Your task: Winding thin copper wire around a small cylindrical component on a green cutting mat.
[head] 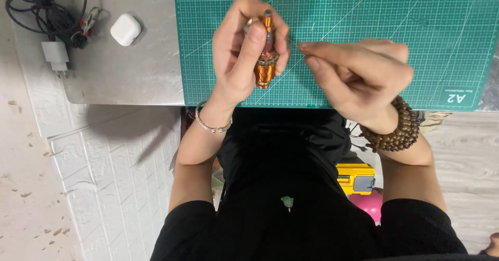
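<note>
My left hand is closed around a small motor rotor with shiny copper windings and a thin shaft that sticks out past my fingertips. It is held upright just above the green cutting mat. My right hand hovers beside it to the right, thumb and forefinger pinched together and pointing at the rotor; anything between them is too small to see. A silver bangle is on my left wrist and a brown bead bracelet on my right.
The mat lies on a grey metal table. At the table's left are a white earbud case, a white charger plug and tangled black cables. A yellow box and pink ball sit below the table edge.
</note>
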